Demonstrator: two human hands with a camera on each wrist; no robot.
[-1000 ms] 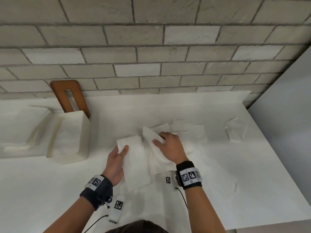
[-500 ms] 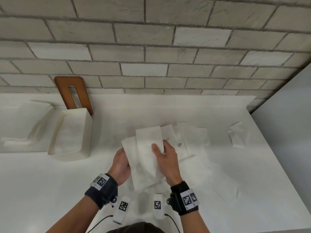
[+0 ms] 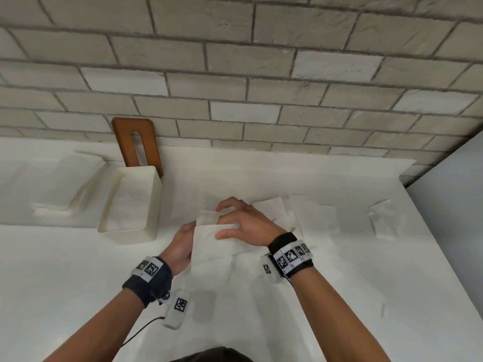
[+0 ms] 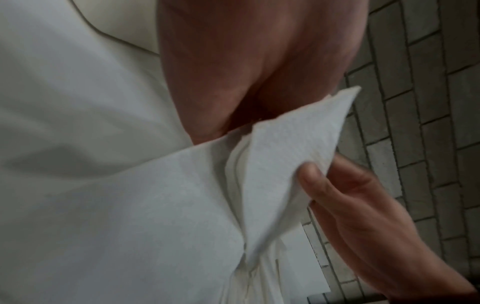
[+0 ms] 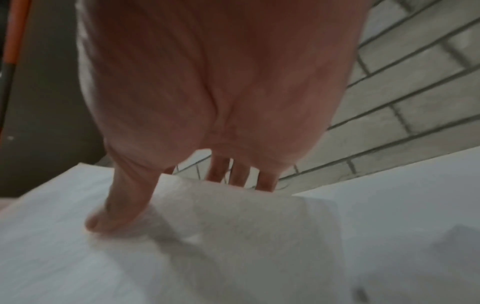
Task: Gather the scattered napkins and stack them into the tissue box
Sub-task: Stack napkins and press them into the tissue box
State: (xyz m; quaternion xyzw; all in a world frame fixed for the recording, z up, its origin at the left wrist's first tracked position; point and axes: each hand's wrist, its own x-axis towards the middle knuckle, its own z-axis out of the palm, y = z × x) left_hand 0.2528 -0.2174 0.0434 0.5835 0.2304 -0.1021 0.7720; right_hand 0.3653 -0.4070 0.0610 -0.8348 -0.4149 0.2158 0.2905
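Brown wooden board (image 3: 136,145) w/ slot, leaning on grey brick wall (image 3: 235,82), up-left of hands. White counter (image 3: 65,270) beneath. Grey panel (image 3: 454,205) far right.

Head view looks down; both wrist views closely share the napkins (image 3: 209,246).

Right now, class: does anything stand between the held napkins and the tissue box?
Nothing visible does. Both hands, left and right, hold the napkins; only bare counter separates them from the open tissue box.

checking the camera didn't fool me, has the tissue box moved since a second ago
No. The tissue box sits in front of the wooden lid against the wall, as before; only the camera shifted.
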